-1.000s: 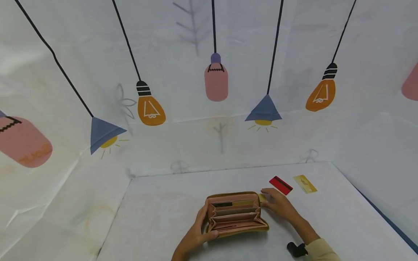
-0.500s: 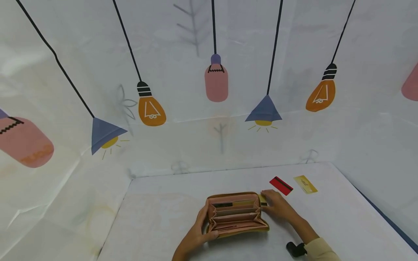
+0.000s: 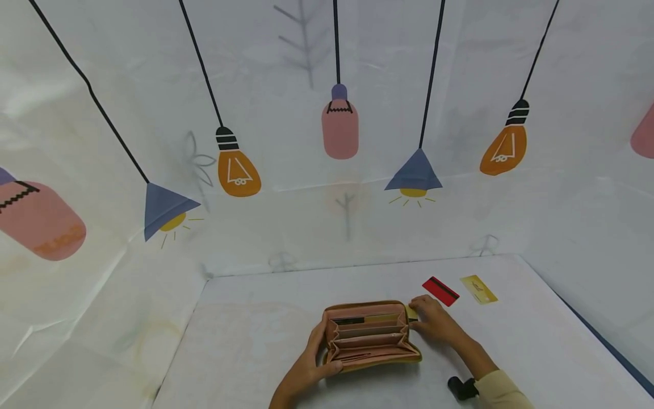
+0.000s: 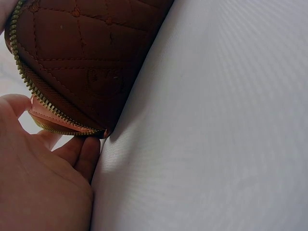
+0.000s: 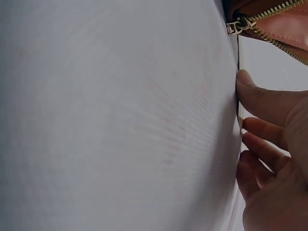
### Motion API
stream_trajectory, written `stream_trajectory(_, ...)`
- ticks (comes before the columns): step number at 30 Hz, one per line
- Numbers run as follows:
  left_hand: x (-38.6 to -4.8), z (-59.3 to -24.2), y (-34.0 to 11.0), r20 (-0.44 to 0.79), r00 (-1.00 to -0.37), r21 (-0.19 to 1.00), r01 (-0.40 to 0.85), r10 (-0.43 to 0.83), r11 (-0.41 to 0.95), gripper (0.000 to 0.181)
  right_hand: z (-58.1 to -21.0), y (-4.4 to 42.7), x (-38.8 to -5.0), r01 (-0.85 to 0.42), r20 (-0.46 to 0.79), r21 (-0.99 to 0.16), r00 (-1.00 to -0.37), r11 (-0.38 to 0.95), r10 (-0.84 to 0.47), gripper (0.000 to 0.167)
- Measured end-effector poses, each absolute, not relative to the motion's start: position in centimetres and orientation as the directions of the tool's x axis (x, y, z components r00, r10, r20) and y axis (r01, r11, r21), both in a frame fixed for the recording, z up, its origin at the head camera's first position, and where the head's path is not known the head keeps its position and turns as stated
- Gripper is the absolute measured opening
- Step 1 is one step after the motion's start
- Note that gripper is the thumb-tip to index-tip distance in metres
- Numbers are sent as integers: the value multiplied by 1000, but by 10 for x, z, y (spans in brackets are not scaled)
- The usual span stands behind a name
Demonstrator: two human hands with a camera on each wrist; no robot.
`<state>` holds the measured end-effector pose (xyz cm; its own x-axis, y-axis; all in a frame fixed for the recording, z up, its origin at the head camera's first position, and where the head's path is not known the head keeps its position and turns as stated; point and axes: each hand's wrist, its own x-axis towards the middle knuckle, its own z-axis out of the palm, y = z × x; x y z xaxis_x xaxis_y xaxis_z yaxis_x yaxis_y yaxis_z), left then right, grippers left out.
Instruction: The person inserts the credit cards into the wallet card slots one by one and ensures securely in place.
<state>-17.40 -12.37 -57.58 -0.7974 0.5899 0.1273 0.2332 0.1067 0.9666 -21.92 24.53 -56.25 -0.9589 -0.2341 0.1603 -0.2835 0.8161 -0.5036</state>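
Note:
An unzipped wallet [image 3: 368, 341] with a pink inside and several card slots lies opened toward me on the table. In the left wrist view its quilted reddish-brown outside [image 4: 91, 53] and brass zip show. My left hand [image 3: 308, 363] grips the wallet's left end, with the thumb at the near edge. A dark-and-yellow card [image 3: 378, 319] sits in the wallet's upper slot. Just beyond the wallet's right end, my right hand [image 3: 436, 322] pinches a yellow card [image 3: 411, 311] with a dark stripe at table level. The fingers hide part of this card.
A red card with a dark stripe [image 3: 441, 291] and a gold card [image 3: 478, 289] lie on the white table [image 3: 245, 335], beyond my right hand. A black device [image 3: 462, 389] is by the right sleeve. White sheeting with printed lamps [image 3: 339, 130] surrounds the table.
A dark stripe has come into view on the yellow card at my right fingers, which have shifted slightly. The wallet and left hand stay almost still.

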Motion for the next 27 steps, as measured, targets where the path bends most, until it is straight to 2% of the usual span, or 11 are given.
stream_trajectory(4, -173, -575, -123, 134, -801, 964, 242, 583, 111, 99, -563, 246, -220, -268, 154, -524, -963, 809, -219, 37)
stream_trajectory(11, -173, -575, -122, 170, -784, 961, 266, 597, 75, 99, -558, 247, -222, -236, 107, -541, -971, 807, -213, 42)
stream_trajectory(20, -174, -575, -122, 176, -777, 959, 273, 604, 73, 99, -556, 246, -226, -215, 127, -554, -977, 805, -173, 47)
stream_trajectory(27, -175, -576, -122, 177, -782, 955, 284, 597, 89, 99, -558, 245, -223, -206, 176, -603, -977, 771, -123, 34)
